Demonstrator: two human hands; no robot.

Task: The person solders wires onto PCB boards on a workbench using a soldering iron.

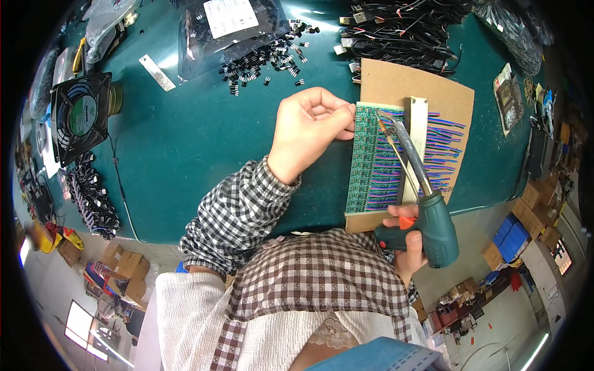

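Observation:
My right hand grips a green pistol-type soldering gun by its handle, one finger on the orange trigger. Its long metal barrel reaches up over a green circuit board panel, the tip near the panel's top edge. Rows of blue and pink wires lie across the panel under a pale wooden bar. The panel rests on a brown cardboard sheet. My left hand is curled, fingers pressing on the panel's upper left corner.
The green table carries a pile of small black components, a black plastic bag, a bundle of black cables, a metal strip, a black fan and black parts at the left edge. Cardboard boxes stand on the floor below.

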